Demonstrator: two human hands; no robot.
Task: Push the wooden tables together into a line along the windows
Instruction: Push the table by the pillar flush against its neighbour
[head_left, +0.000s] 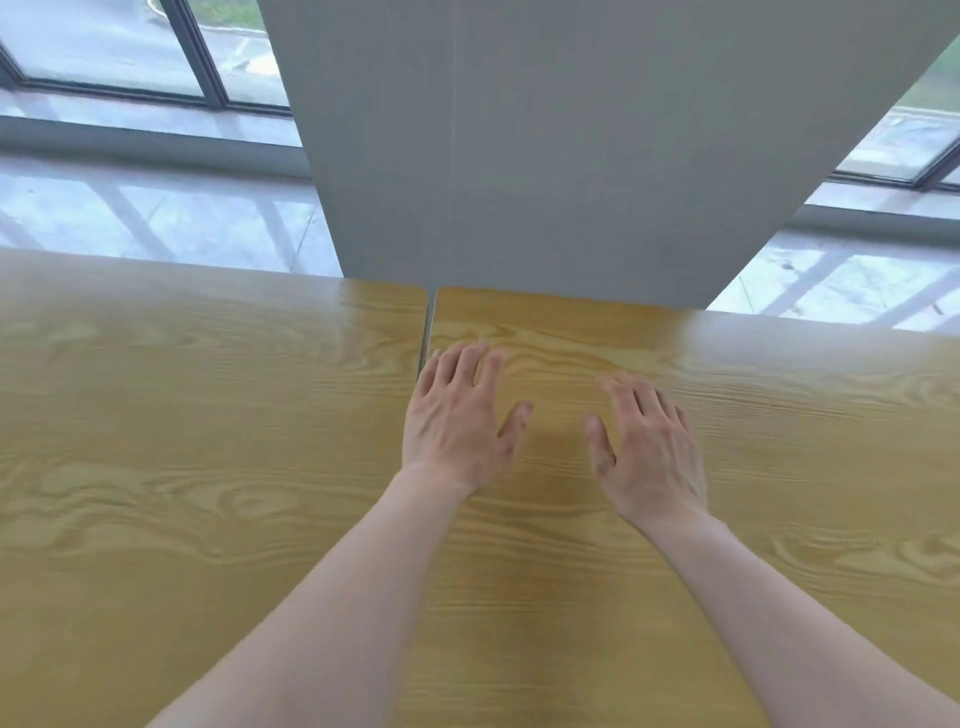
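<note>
Currently we rest left hand (457, 426) and right hand (652, 457) on the right worktop (779, 415), fingers (470, 364) spread, holding nothing. Left worktop (182, 415) abuts below pillar (545, 156); far-end gap (429, 322) remains. Risk: uneven push skews the seam, or left fingers get pinched.

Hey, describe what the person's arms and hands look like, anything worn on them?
Both forearms are bare, with no sleeves in view. The left hand and right hand wear no gloves, and no rings, watch or bracelets are visible. Five fingers show on each.
</note>
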